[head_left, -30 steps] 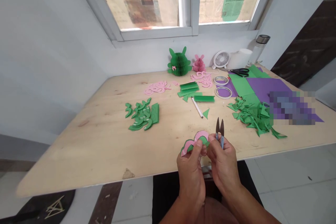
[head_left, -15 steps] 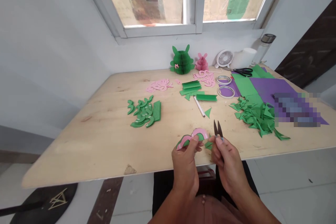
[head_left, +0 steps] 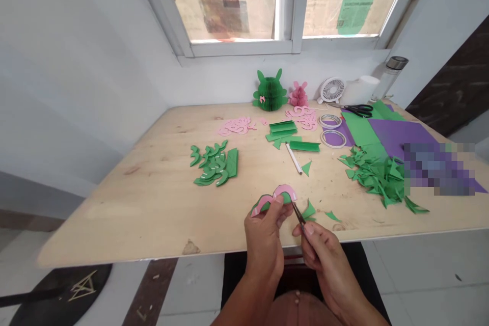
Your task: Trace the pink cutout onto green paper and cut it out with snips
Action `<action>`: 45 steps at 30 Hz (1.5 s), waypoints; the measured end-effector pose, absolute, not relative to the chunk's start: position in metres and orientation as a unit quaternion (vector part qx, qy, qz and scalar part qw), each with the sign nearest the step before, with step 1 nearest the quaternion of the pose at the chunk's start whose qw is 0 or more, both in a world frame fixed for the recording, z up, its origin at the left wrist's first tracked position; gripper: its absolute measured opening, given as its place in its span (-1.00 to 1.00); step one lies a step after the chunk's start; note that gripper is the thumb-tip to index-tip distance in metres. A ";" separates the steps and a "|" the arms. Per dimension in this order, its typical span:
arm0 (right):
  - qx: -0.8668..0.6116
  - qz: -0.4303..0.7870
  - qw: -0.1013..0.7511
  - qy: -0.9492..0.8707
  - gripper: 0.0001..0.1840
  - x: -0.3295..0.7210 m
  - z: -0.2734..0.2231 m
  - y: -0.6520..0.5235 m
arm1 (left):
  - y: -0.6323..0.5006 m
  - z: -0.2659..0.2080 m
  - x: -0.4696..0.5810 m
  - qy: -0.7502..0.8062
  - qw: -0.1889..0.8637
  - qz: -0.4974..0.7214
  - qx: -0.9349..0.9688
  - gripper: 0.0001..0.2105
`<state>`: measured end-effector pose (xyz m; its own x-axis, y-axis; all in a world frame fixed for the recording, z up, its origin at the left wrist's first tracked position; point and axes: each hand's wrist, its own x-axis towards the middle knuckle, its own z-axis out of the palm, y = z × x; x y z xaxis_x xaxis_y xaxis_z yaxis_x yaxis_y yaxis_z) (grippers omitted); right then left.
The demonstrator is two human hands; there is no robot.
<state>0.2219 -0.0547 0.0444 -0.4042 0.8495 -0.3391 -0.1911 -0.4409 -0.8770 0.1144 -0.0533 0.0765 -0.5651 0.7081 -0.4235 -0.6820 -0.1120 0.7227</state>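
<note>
My left hand (head_left: 265, 238) pinches a curved pink and green paper piece (head_left: 275, 197) above the near edge of the wooden table (head_left: 153, 198). My right hand (head_left: 319, 249) grips small snips (head_left: 298, 213), their blades angled up and left against the lower right side of the paper piece. Two small green offcuts (head_left: 310, 211) lie on the table just to the right of the blades.
Cut green shapes (head_left: 214, 165) lie at centre left, pink cutouts (head_left: 237, 126) and folded green strips (head_left: 284, 130) further back. A white pen (head_left: 294, 158), tape rolls (head_left: 333, 138), green scraps (head_left: 376, 175), purple and green sheets, black scissors (head_left: 359, 109), a fan and paper figures fill the right and back.
The snips have swung from pointing upright beside the paper to angled against it. Green offcuts now lie on the table to the right. The view shifted slightly.
</note>
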 end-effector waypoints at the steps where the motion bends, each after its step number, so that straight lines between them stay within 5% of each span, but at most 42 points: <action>1: -0.418 0.741 0.352 -0.390 -0.58 0.221 0.045 -0.055 | -0.053 0.077 0.114 0.475 0.469 0.745 0.008 -0.81; 45: -0.450 0.731 0.391 -0.333 -0.55 0.208 0.048 -0.051 | -0.052 0.081 0.120 0.470 0.485 0.738 -0.002 -0.84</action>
<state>0.2081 -0.0515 0.0478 -0.2892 0.8710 -0.3972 -0.2724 -0.4726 -0.8381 0.1203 -0.0520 0.0810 -0.5300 0.7137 -0.4580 -0.7168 -0.0885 0.6916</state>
